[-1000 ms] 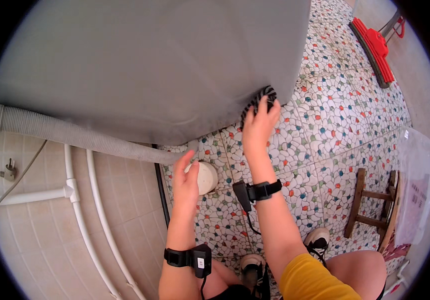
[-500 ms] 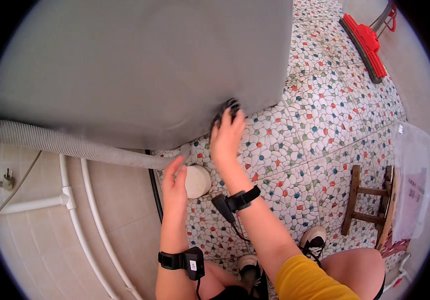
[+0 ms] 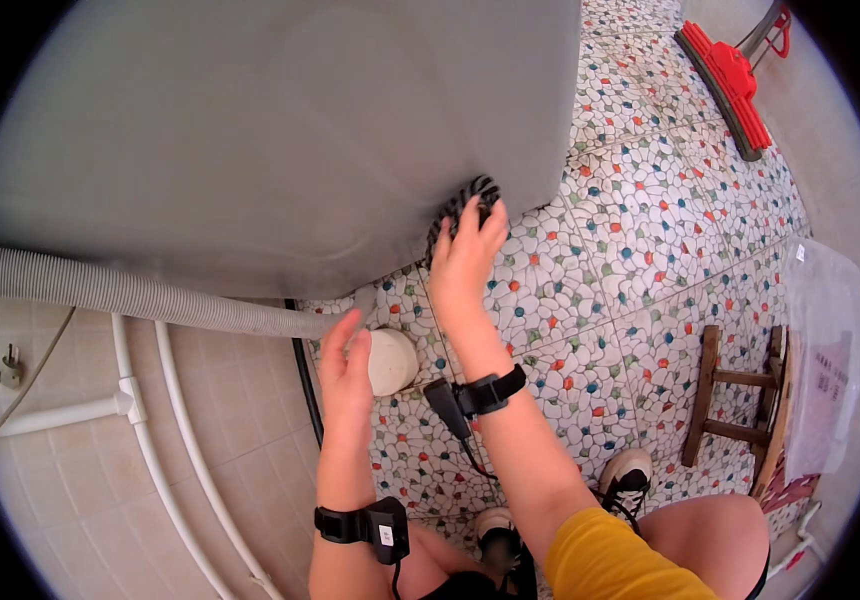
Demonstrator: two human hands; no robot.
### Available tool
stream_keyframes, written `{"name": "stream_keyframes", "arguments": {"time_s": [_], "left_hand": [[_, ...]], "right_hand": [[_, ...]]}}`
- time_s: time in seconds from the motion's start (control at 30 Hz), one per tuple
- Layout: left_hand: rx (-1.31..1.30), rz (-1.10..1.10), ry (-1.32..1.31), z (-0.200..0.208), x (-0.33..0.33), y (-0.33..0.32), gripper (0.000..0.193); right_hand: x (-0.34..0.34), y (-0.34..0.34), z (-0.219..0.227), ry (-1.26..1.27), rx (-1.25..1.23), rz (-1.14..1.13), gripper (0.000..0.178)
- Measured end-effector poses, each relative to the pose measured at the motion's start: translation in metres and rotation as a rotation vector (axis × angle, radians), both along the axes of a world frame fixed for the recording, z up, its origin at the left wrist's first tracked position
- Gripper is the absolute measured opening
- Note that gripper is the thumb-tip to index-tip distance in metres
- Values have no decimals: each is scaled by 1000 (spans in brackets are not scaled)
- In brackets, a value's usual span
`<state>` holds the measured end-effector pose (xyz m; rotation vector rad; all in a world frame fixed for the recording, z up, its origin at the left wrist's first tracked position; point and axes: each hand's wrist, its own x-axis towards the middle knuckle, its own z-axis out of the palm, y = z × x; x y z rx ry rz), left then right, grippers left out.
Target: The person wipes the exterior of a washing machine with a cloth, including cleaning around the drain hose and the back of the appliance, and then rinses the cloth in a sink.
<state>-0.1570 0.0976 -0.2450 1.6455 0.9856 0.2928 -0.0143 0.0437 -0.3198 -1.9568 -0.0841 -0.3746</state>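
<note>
Right hand (image 3: 465, 270) with a striped cloth (image 3: 448, 213) at the foot of a grey panel (image 3: 290, 140).
The cloth, black and grey, lies at the upper centre of the frame, against the panel's lower edge near its right corner; the right grip is grasping it, fingers bent over its near side. Left of centre, the left hand (image 3: 345, 368) has a released grip, thumb and fingers apart, beside the end of a ribbed hose (image 3: 150, 292) (whether they touch cannot be told) and just left of a white round cap (image 3: 393, 360) on the pebble-patterned floor (image 3: 550, 300). A red mop (image 3: 732, 78) occupies the upper right of the frame; a wooden stool (image 3: 707, 395), the lower right.
</note>
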Motion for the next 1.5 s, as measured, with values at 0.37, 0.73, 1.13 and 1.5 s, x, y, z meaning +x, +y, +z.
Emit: {"name": "stream_keyframes", "arguments": {"time_s": [0.37,0.73,1.13,1.5], "left_hand": [[74,-78,9,-6,-1,-3,35],[16,-22,62,0,5,-14,33],[103,-5,72,11,-7,-14,37],[81,-94,33,1,-9,-16,33]], "right_hand": [[2,-12,-40,285,333,-70,47],[32,-14,-91,458,104,-129,46],[62,-33,-45,350,-49,-222,48],[80,-35,-26,468,-50,-222,56]]}}
